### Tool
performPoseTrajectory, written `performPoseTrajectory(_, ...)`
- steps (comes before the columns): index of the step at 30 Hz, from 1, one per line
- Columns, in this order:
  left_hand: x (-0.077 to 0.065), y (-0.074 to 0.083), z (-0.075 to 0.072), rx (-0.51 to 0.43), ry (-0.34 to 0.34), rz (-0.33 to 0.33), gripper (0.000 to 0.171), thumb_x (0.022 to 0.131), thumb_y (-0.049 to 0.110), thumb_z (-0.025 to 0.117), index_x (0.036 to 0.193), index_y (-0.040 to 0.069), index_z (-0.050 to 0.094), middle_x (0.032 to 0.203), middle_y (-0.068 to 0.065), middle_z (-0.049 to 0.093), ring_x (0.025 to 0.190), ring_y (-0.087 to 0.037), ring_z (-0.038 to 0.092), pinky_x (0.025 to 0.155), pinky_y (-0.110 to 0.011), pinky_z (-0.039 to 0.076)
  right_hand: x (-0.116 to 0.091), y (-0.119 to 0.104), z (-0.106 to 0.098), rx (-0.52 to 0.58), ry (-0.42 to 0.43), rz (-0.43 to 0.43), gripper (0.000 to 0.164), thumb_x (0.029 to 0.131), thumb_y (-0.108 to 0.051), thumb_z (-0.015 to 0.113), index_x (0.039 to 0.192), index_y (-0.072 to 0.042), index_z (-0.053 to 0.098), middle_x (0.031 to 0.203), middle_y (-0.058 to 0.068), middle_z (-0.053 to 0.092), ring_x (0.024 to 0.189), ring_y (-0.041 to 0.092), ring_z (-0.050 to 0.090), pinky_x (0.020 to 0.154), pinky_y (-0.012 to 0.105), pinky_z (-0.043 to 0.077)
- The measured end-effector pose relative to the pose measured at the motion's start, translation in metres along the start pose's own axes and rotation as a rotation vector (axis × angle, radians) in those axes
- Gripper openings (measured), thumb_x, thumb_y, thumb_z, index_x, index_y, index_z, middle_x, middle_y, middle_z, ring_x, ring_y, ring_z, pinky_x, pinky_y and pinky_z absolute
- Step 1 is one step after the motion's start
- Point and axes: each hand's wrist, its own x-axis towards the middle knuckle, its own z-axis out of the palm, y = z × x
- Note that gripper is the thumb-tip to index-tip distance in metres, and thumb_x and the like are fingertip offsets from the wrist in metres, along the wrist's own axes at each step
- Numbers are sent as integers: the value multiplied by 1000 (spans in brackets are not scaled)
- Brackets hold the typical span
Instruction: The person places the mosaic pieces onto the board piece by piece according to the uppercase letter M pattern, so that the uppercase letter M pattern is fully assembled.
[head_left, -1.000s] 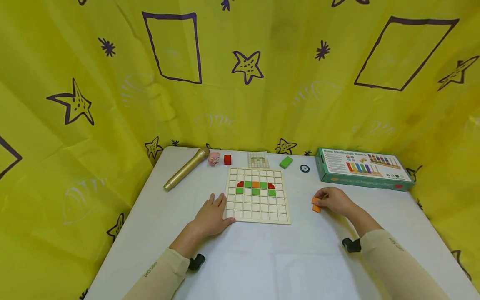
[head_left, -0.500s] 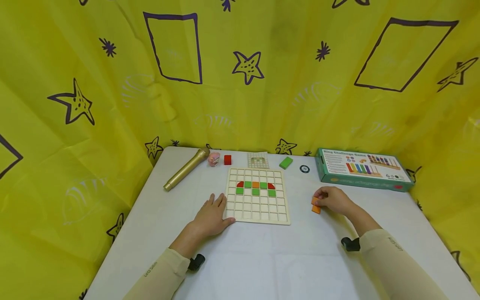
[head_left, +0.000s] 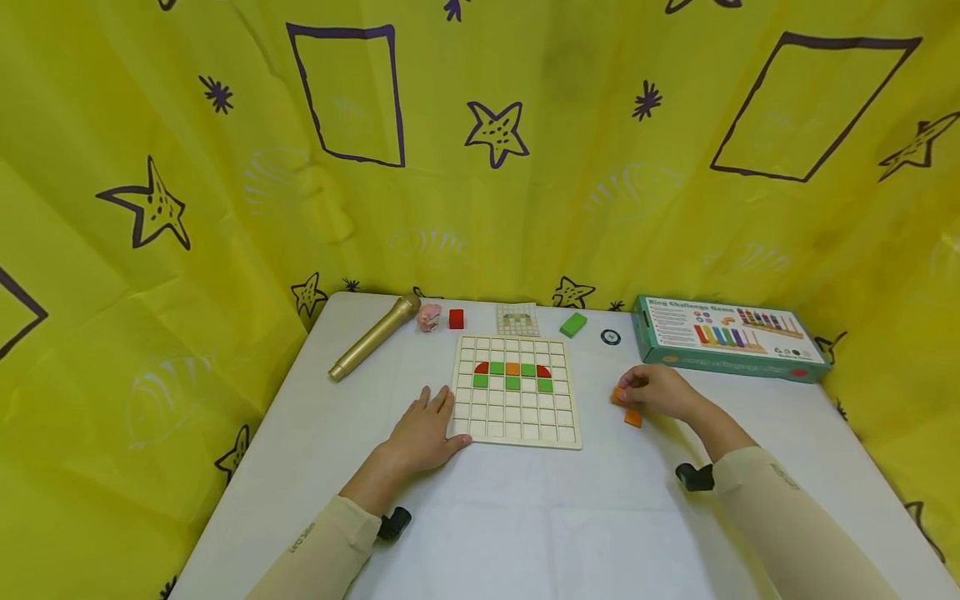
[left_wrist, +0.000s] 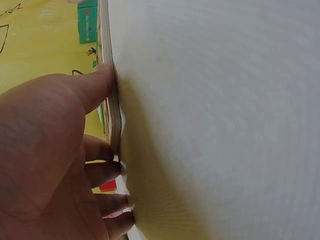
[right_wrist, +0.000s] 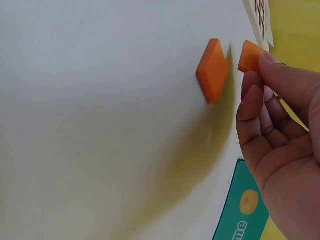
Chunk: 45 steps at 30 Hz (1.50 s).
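Observation:
My right hand (head_left: 660, 391) pinches a flat orange square tile (right_wrist: 250, 56) between thumb and fingers, a little above the white table. Just below it in the head view, a second orange tile (head_left: 633, 418) lies on the tabletop. My left hand (head_left: 423, 433) rests at the lower left corner of a wooden grid board (head_left: 517, 432), its thumb (left_wrist: 98, 85) touching the near edge in the left wrist view. Red, green and orange tiles sit in two rows of the board's upper half: red rounded corners at the ends, orange in the middle, several green squares.
Behind the board lie a pattern card (head_left: 517, 320), a green block (head_left: 573, 325), a red block (head_left: 456, 319) and a pink object (head_left: 428, 317). A gold microphone (head_left: 375, 337) is at left. A dark round disc (head_left: 611, 337) and a game box (head_left: 731, 337) stand at right.
My right hand has lifted one orange tile from beside the other and shifted slightly left toward the board. The left hand stays where it was.

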Motion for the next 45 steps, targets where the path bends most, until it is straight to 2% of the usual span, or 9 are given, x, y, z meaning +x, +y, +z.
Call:
performPoseTrajectory(10,-1,0,-1,-5,6,-4,86,97,54,59,153,-6,34,160,-21,31,147,-49,22,118,-52,26,13,-22,3,-34,11,-30,15,94,-19,73,101,-6,72,94,4,67,88,23,56,77,34,49)
performPoseTrajectory(19,-3,-2,1,-18,2,-6,86,97,55,59,153,-6,35,160,-20,31,147,-48,22,117,-53,27,25,-40,13,19,-20,-59,14,95,-14,72,103,-3,73,92,5,69,82,21,60,77,34,55)
performPoseTrajectory(27,-4,-1,0,-21,8,-3,86,97,55,59,153,-6,35,160,-20,31,146,-49,23,117,-53,27,35,-57,20,32,-36,-60,14,95,-15,72,104,-4,73,94,5,70,84,21,61,79,35,56)
performPoseTrajectory(36,-3,0,-1,-32,25,15,85,97,53,60,152,-7,36,159,-22,32,146,-50,23,117,-53,27,42,-70,28,64,-51,-88,16,95,-12,71,106,0,73,94,6,71,82,19,63,78,35,57)
performPoseTrajectory(45,-2,1,-1,-14,17,5,86,96,54,61,152,-6,37,159,-21,33,146,-49,23,118,-52,27,52,-85,38,52,-66,-73,12,94,-12,72,103,-5,74,96,4,71,84,19,60,76,31,54)
